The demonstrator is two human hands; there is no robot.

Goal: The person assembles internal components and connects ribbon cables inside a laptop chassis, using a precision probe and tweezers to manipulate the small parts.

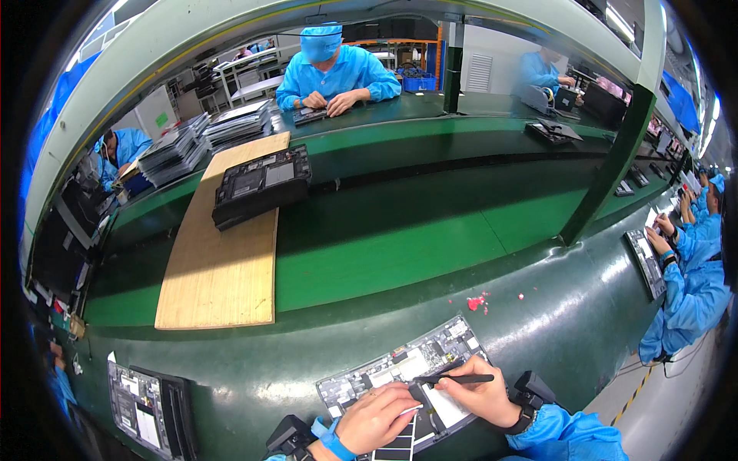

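In front of me lies an opened laptop base (355, 386) with its circuit boards and battery showing, set at a slant on the bench. My right hand (484, 396) pinches black tweezers (470, 378), their tip over the middle of the laptop base. My left hand (375, 421) is closed just left of that tip. From under its fingers comes a sheet of black rectangular stickers with white borders (398, 444), which overlaps the laptop's near edge. What the left fingertips grip is partly hidden.
At left stands a stack of opened laptop bases (146, 407). Beyond the bench edge, a wooden board (223, 261) on the green line carries more laptop bases (261, 184). Red scraps (477, 303) lie past my work. A green post (615, 169) rises at right; co-workers sit opposite and at right.
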